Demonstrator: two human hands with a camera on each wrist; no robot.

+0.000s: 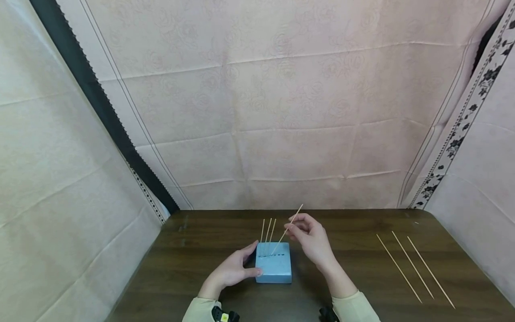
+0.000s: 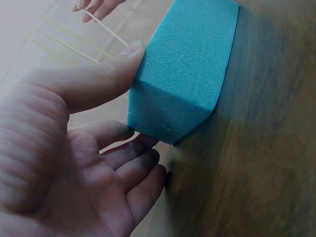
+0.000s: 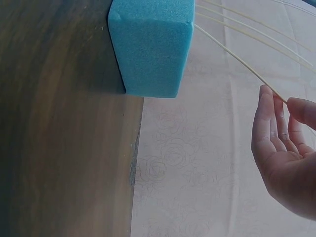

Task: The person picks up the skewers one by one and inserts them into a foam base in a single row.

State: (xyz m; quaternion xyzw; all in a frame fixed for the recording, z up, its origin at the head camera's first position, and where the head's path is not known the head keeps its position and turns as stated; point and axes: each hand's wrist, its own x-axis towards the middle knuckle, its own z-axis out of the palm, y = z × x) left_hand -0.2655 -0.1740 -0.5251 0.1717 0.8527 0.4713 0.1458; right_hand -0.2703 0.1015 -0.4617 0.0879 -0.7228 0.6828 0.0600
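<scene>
A light blue foam block (image 1: 275, 272) sits on the table, with a row of dark marks along its upper face. My left hand (image 1: 233, 269) holds it at its left side, thumb pressed on the near corner and fingers behind. Three thin wooden skewers (image 1: 268, 230) stand up from the block's left part, leaning slightly. To their right, my right hand (image 1: 312, 239) pinches another skewer (image 3: 242, 61) between thumb and fingertips. That skewer slants, its lower end at the block and its upper end above my fingers.
Three more skewers, the middle one (image 1: 412, 264) among them, lie roughly parallel at the right of the dark wooden table (image 1: 193, 250). Pale patterned cloth (image 1: 281, 112) hangs behind the table's far edge, with further cloth at both sides.
</scene>
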